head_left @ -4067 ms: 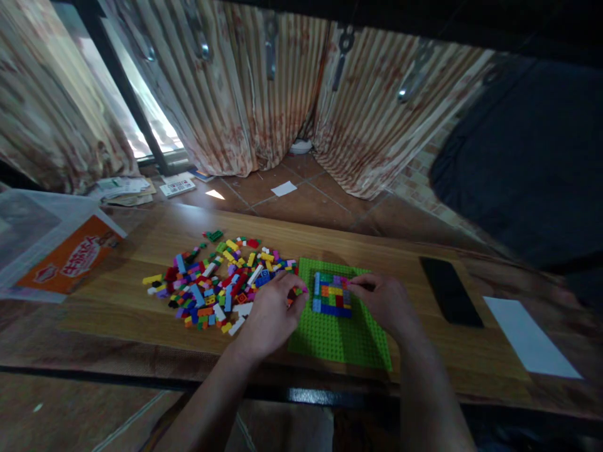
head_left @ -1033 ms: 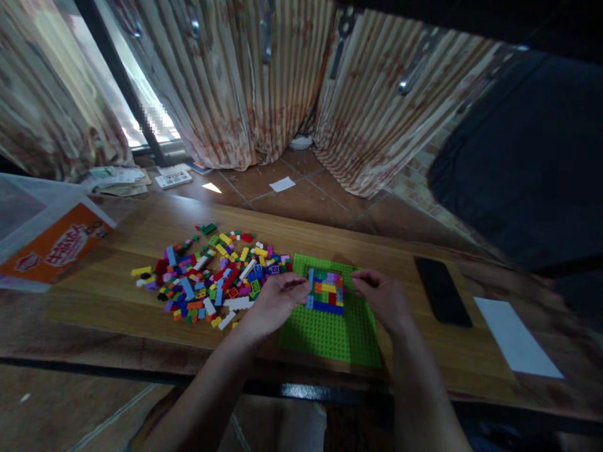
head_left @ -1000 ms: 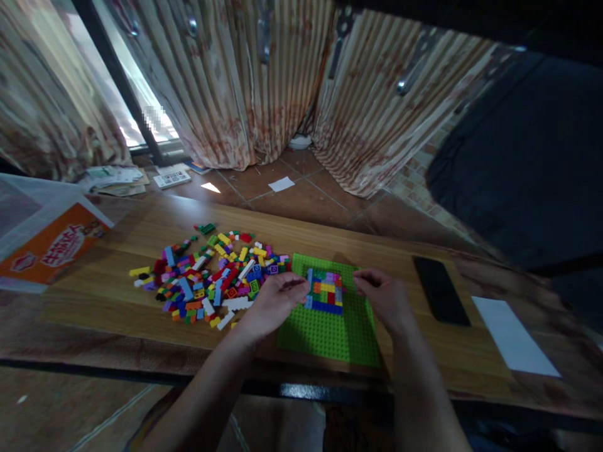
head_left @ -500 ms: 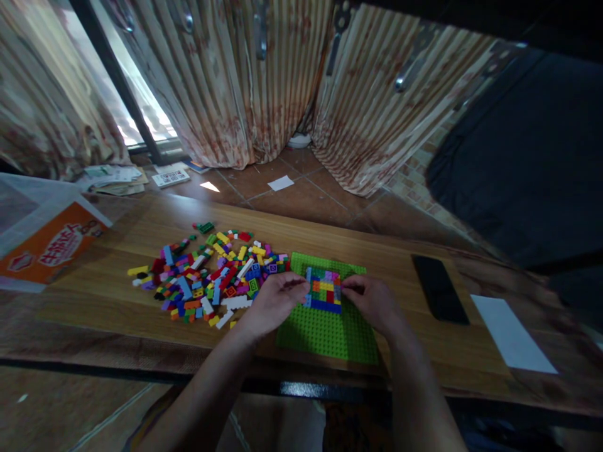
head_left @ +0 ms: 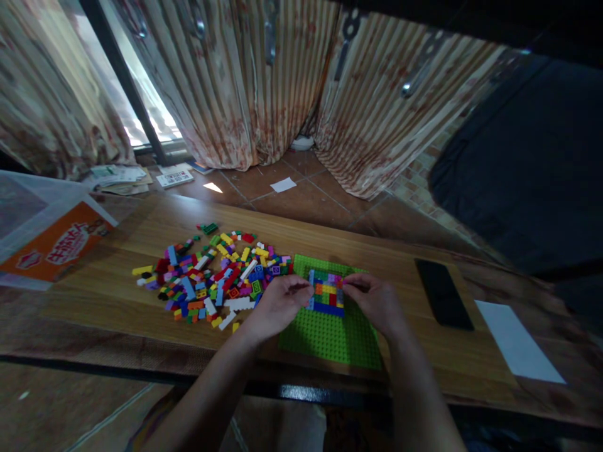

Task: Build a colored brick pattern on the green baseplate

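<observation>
A block of multicoloured toy bricks (head_left: 326, 294) sits on a green studded baseplate (head_left: 325, 342), with dark blue bricks along its near edge and light blue ones along its left. My left hand (head_left: 285, 304) is closed at the left side of this block, thumb and fingertips together; what they hold, if anything, is too small to make out. At the block's far right corner, my right hand (head_left: 375, 300) pinches what looks like a small pink brick (head_left: 344, 282). The fingertips partly cover both side edges of the block.
Loose bricks (head_left: 210, 279) lie piled left of the baseplate on the wooden board (head_left: 155, 216). A clear bin (head_left: 51, 188) with an orange label stands at far left. Rightward are a black phone (head_left: 443, 294) and a white paper sheet (head_left: 518, 342). Curtains (head_left: 282, 81) hang beyond.
My right fingertips have shifted slightly toward the far right corner of the brick block. My left hand stays by the left edge. The whole view has moved a little.
</observation>
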Available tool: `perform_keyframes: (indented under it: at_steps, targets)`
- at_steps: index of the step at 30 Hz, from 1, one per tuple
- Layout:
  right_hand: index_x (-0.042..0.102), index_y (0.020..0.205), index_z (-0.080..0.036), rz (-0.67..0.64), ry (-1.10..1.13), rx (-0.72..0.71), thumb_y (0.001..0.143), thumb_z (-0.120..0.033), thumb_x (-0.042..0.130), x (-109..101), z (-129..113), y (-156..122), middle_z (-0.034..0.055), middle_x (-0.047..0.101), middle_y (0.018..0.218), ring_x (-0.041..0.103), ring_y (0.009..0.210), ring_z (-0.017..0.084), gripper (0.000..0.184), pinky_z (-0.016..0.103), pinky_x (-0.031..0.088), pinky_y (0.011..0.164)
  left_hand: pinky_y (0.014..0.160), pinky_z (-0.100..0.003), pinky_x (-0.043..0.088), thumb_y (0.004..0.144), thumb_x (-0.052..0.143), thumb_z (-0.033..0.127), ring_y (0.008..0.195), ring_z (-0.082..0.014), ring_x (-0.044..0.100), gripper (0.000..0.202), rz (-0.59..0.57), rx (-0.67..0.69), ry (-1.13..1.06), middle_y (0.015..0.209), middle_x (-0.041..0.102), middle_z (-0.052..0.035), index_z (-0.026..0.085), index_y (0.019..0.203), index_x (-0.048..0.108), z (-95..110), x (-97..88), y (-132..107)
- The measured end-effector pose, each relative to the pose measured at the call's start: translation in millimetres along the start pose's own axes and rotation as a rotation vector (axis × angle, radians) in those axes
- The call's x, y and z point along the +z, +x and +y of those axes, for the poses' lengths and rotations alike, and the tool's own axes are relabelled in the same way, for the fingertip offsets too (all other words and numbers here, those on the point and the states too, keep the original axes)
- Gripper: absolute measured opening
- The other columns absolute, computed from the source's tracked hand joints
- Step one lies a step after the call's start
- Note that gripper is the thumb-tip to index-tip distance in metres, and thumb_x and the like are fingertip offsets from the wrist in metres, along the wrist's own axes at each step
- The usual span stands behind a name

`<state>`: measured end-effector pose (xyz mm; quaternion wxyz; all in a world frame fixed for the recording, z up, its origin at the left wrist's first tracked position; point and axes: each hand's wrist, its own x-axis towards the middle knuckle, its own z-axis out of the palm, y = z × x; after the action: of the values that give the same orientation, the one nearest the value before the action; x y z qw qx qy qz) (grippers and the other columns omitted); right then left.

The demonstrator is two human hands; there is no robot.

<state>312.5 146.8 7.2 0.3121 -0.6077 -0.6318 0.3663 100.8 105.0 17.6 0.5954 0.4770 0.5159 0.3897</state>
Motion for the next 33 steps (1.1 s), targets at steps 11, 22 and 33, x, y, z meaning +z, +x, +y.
perform_keyframes:
  at_steps: [11, 22, 33]
  targets:
    - [0.071, 0.077, -0.022, 0.057, -0.146, -0.053, 0.073, -0.031, 0.064, 7.6, -6.6, 0.3, 0.0029, 0.073, 0.074, 0.067, 0.069, 0.019, 0.012, 0.033, 0.051, 0.067, 0.058, -0.024, 0.037, 0.079, 0.059, 0.039, 0.061, -0.0118, 0.050, 0.023, -0.011, 0.016, 0.006, 0.064, 0.058, 0.0016, 0.017, 0.073, 0.063, -1.2, -0.6, -1.3]
    - [0.071, 0.086, -0.021, 0.049, -0.027, -0.039, 0.073, -0.036, 0.067, 7.7, 2.8, 2.6, 0.0051, 0.074, 0.083, 0.068, 0.075, 0.021, 0.020, 0.036, 0.053, 0.073, 0.059, -0.024, 0.038, 0.078, 0.059, 0.038, 0.061, -0.0121, 0.050, 0.022, -0.015, 0.026, 0.019, 0.065, 0.059, 0.0011, 0.017, 0.075, 0.064, 0.2, -1.9, -2.6]
    - [0.075, 0.082, -0.021, 0.071, -0.030, 0.017, 0.070, -0.044, 0.070, 7.4, 3.5, 8.1, 0.0045, 0.075, 0.079, 0.068, 0.072, 0.021, 0.027, 0.035, 0.052, 0.070, 0.059, -0.023, 0.038, 0.079, 0.058, 0.036, 0.061, -0.0119, 0.051, 0.021, -0.010, 0.016, 0.025, 0.065, 0.060, 0.0012, 0.017, 0.075, 0.065, 0.1, -2.0, -2.6]
